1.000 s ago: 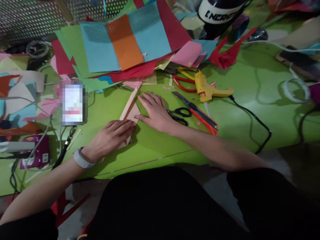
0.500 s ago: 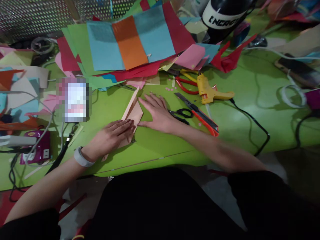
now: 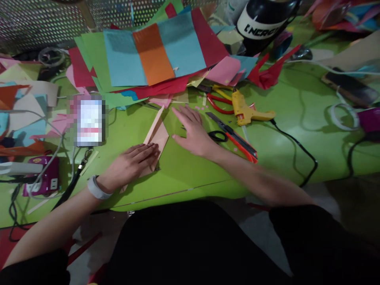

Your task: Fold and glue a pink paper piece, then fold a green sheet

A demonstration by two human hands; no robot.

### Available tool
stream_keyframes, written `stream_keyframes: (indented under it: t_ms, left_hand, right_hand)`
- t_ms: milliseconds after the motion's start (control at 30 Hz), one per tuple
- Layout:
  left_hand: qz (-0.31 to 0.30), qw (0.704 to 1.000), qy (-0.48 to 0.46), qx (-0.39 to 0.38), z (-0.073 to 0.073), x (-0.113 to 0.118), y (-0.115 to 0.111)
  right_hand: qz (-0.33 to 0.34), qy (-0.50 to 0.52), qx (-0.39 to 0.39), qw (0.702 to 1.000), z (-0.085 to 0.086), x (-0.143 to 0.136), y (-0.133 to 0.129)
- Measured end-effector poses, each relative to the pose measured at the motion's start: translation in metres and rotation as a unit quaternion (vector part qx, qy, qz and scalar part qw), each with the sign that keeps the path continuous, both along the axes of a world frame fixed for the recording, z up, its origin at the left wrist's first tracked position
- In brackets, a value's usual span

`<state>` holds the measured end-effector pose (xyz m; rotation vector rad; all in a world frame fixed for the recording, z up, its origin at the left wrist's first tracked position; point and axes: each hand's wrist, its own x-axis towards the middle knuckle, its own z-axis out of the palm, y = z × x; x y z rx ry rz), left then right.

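Observation:
A folded piece of peach paper (image 3: 160,135) lies on the green table, with a raised narrow flap along its left side. My left hand (image 3: 130,162) rests flat on its lower part, fingers stretched out side by side. To the right of the paper, my right hand (image 3: 192,132) is spread just above the table and touches no paper. Black-handled scissors (image 3: 218,136) are partly covered by that hand. An orange cutter knife (image 3: 234,136) and a yellow glue gun (image 3: 246,111) lie farther right.
Coloured paper sheets (image 3: 184,43) are stacked at the back, beside a black bottle (image 3: 264,23). A phone (image 3: 90,122) and a purple power socket (image 3: 44,176) with cables are at the left. Red-handled pliers (image 3: 219,103) lie behind the knife.
My right hand has moved right, away from the peach paper, and covers more of the scissors. My left hand has stayed on the paper. The view has shifted slightly.

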<state>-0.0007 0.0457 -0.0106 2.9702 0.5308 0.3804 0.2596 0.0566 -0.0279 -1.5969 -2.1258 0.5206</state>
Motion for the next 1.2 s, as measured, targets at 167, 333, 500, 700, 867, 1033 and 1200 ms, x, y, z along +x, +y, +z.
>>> stream_keyframes:
  t_ms: [167, 333, 500, 700, 867, 1033, 1200]
  left_hand:
    - [0.095, 0.994, -0.055, 0.028, 0.001, -0.005, 0.000]
    - [0.074, 0.996, -0.032, 0.039, -0.002, -0.004, -0.002]
    - [0.060, 0.998, -0.020, 0.029, -0.002, -0.004, -0.003]
    - [0.061, 0.997, -0.013, 0.038, 0.005, -0.006, -0.004]
    - [0.063, 0.997, -0.041, 0.016, 0.006, -0.004, -0.004]
    - [0.130, 0.988, -0.078, 0.043, -0.002, 0.006, -0.005]
    - [0.138, 0.980, -0.116, 0.078, -0.006, 0.011, -0.007]
  right_hand:
    - [0.223, 0.015, 0.118, 0.968, 0.012, -0.003, -0.009]
    - [0.309, -0.062, 0.170, 0.934, 0.006, -0.009, -0.014]
    - [0.331, -0.138, 0.223, 0.907, 0.006, -0.011, -0.013]
    - [0.353, -0.189, 0.280, 0.873, 0.011, -0.011, -0.014]
    - [0.367, -0.210, 0.293, 0.857, 0.010, -0.012, -0.013]
    - [0.353, -0.193, 0.342, 0.849, 0.002, -0.012, -0.014]
    - [0.341, -0.175, 0.304, 0.872, -0.002, -0.013, -0.014]
